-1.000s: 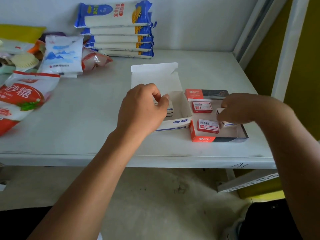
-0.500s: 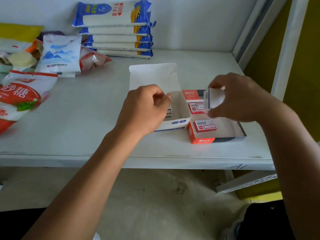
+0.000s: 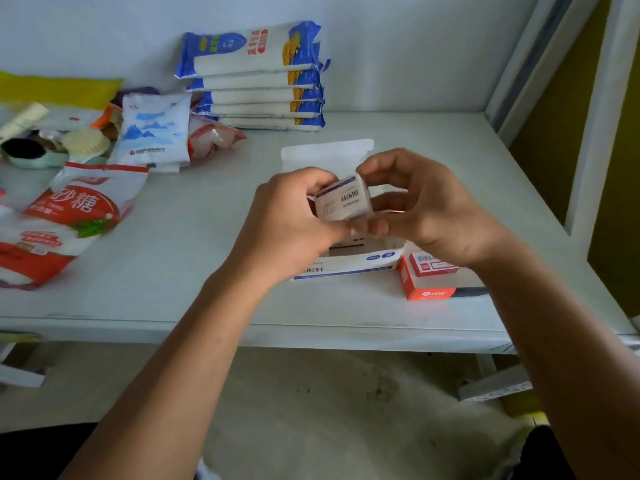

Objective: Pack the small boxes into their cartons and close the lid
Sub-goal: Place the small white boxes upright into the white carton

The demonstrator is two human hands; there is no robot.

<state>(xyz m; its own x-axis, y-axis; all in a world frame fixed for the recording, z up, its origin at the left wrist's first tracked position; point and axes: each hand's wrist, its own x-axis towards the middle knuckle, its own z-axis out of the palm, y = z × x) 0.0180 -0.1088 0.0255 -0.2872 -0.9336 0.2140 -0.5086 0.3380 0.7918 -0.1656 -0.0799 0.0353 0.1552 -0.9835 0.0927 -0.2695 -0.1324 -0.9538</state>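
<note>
A small white box (image 3: 344,199) with dark print is held in the air between both hands, above the white carton (image 3: 360,264). My left hand (image 3: 294,223) grips its left side and my right hand (image 3: 426,209) pinches its right side. The white carton stands open with its lid flap (image 3: 325,154) raised behind my hands; small boxes show inside it. To the right lies an open red carton (image 3: 427,289) holding a small red box (image 3: 431,265), partly hidden by my right wrist.
Both cartons rest on a white shelf (image 3: 173,271). A stack of blue-and-white bags (image 3: 256,77) leans at the back wall. A red-and-white sugar bag (image 3: 62,220), a pale blue bag (image 3: 152,133) and brushes lie at the left. A white upright post (image 3: 595,133) borders the right.
My right hand lifted a small white box from the red carton and carried it left. My left hand rose from the white carton and took hold of the box too.
</note>
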